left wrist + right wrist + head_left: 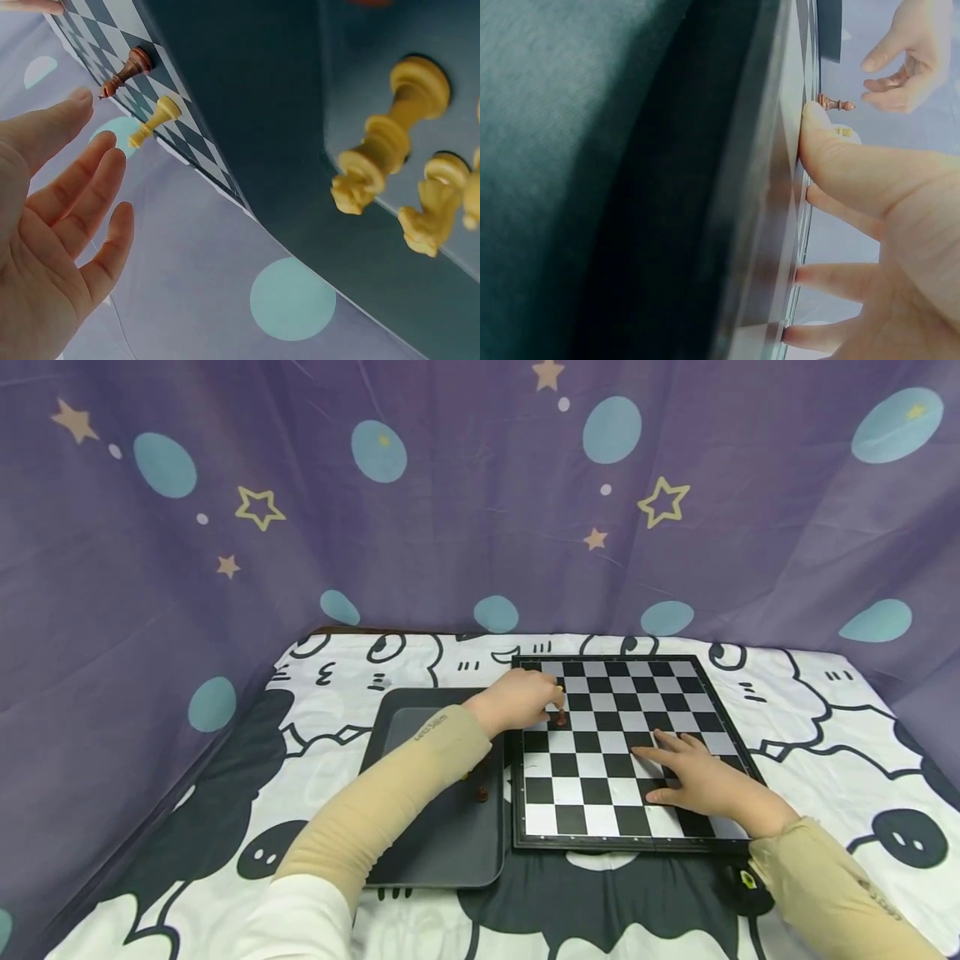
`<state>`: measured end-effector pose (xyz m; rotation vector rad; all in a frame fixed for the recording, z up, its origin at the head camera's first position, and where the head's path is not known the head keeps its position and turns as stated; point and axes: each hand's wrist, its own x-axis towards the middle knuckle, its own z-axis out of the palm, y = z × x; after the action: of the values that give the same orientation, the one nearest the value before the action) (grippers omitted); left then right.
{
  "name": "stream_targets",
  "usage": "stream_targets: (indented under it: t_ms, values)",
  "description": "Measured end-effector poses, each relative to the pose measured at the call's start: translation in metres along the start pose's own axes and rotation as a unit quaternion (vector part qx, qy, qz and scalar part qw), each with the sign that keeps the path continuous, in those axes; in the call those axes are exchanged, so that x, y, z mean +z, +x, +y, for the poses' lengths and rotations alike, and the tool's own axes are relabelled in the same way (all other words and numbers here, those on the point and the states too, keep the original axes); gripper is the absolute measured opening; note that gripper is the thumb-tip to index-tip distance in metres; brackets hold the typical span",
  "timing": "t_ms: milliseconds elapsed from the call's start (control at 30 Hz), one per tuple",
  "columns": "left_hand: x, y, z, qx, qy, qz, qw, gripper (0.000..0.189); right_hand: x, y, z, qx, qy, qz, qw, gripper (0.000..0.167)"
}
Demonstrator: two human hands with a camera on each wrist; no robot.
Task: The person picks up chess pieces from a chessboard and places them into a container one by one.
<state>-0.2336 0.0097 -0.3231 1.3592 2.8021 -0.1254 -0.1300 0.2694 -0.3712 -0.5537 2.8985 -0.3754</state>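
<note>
A brown chess piece (pixel 561 718) stands upright near the left edge of the checkered chessboard (pixel 591 766). Just beyond it is a yellow chess piece (pixel 157 121), also upright on the board. My left hand (pixel 520 700) hovers over the board's left edge, beside these two pieces. Its thumb and fingers are loosely bent and apart, with a gap to both pieces in the left wrist view. My right hand (pixel 693 774) rests on the right front part of the board, its fingers spread and touching the squares, holding nothing.
A dark grey tray (pixel 435 852) lies left of the board, partly hidden under my left forearm. In it are several yellow pieces, including a knight (pixel 431 210), and a brown piece (pixel 482 794). A patterned cloth (pixel 420 918) covers the table; a purple curtain (pixel 465 535) hangs behind.
</note>
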Motion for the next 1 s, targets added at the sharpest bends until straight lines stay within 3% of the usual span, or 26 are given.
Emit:
stream_targets:
  t_ms: [333, 600, 833, 1000]
  values:
    - [-0.001, 0.009, 0.005, 0.009, 0.001, -0.009, 0.9999, 0.017, 0.0, 0.001, -0.001, -0.001, -0.001, 0.002, 1.0, 0.064]
    - [0.0, 0.017, 0.006, 0.007, -0.005, -0.02, 0.9998, 0.025, -0.001, 0.001, -0.001, -0.01, 0.002, 0.008, 0.9999, 0.063]
    - [0.0, 0.02, 0.008, -0.004, 0.007, -0.036, 0.9993, 0.011, -0.001, 0.001, -0.002, -0.004, 0.006, 0.004, 1.0, 0.063]
    - [0.001, 0.022, 0.008, -0.005, 0.013, -0.037, 0.9992, 0.012, -0.001, 0.0, -0.002, -0.002, 0.004, 0.005, 1.0, 0.064]
